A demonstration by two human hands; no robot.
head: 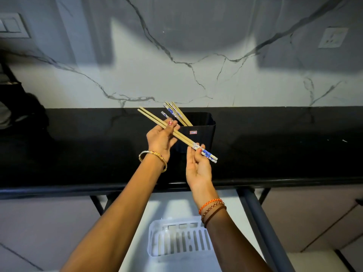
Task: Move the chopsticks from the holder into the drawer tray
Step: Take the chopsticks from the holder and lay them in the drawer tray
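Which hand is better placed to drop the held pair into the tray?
Right, probably. The right hand pinches the pair at its patterned end, and its forearm already crosses above the white tray. The left hand grips mid-shaft, up beside the holder on the counter.

Both forearms extended forward, palms up. Left hand (160, 138) raised, fingers curled closed in a grip; right hand (197, 165) beside it, fingertips pinched together.
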